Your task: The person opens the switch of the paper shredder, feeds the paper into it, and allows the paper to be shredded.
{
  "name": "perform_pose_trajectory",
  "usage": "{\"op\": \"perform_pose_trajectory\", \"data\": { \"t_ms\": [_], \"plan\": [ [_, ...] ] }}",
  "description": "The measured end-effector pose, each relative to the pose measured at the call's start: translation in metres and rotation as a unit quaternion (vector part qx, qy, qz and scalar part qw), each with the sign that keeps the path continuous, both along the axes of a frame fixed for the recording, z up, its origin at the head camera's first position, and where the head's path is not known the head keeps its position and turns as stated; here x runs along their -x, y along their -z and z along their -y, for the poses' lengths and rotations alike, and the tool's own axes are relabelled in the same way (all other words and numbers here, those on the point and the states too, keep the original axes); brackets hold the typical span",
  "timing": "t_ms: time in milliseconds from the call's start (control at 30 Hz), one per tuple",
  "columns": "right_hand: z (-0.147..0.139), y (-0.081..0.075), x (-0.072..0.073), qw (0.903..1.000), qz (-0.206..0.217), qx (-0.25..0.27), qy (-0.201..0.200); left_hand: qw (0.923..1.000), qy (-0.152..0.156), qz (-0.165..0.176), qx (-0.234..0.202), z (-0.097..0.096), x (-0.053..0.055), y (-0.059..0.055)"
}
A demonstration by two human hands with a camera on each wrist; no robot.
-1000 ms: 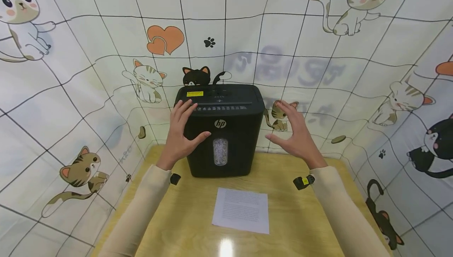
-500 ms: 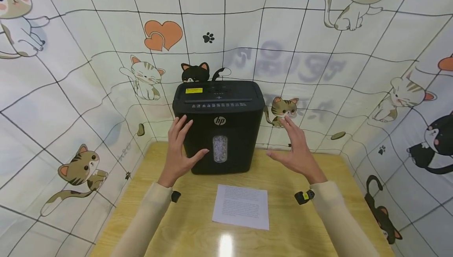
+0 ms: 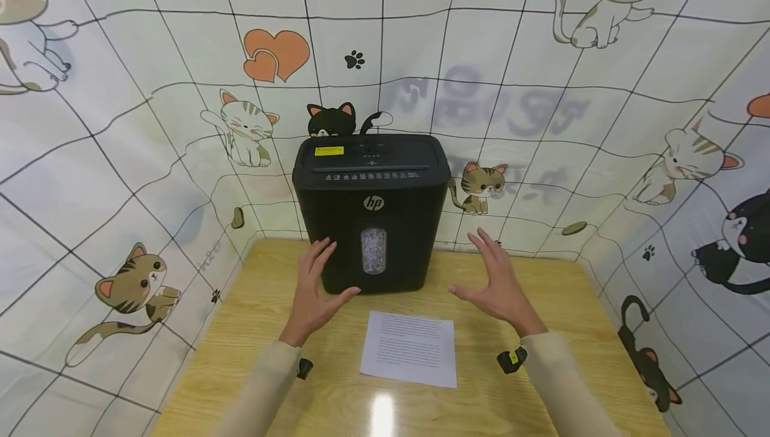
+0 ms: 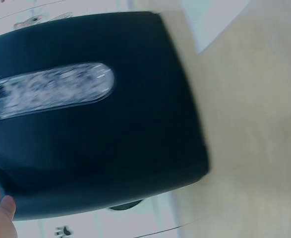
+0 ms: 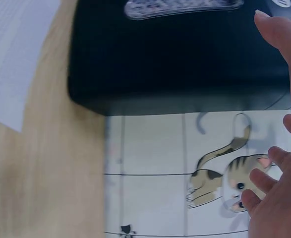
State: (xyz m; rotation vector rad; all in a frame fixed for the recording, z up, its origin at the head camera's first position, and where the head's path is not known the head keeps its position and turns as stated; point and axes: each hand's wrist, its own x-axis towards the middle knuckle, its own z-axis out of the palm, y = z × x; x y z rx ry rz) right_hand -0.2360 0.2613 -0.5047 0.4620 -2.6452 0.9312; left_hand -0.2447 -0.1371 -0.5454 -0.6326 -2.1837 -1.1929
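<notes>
A black HP paper shredder [image 3: 397,223] stands upright at the back of the table, with a clear window [image 3: 374,251] in its front showing shredded bits. In front of it a printed sheet of paper [image 3: 409,349] lies flat. My left hand [image 3: 315,293] is held up with spread fingers, overlapping the shredder's lower left front in the head view. To the right of the shredder my right hand [image 3: 496,283] is raised, its fingers spread and nothing in it. The left wrist view catches only a few fingertips [image 4: 7,204] beside the shredder's dark front.
The wooden table [image 3: 240,330] is bounded by a white cloth wall [image 3: 421,43] printed with a black grid and cartoon cats. That wall stands close behind the shredder and wraps round both sides. A bright light reflection shows on the tabletop near the front.
Both hands have come down and back toward me, the left one moving from the shredder's top edge to its lower front. The shredder and the paper stay in place.
</notes>
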Motion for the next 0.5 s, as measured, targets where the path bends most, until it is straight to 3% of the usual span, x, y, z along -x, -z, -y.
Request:
{"op": "perform_pose_trajectory", "data": {
  "t_ms": [300,500],
  "plan": [
    [-0.001,0.041,-0.009,0.9996,0.029,0.003,-0.005,0.9962,0.011,0.079,0.033,-0.013,-0.006,0.046],
    [0.004,0.064,-0.012,0.9987,0.051,0.006,-0.007,0.9892,0.028,0.133,0.056,-0.021,-0.008,0.067]
  ]
}}
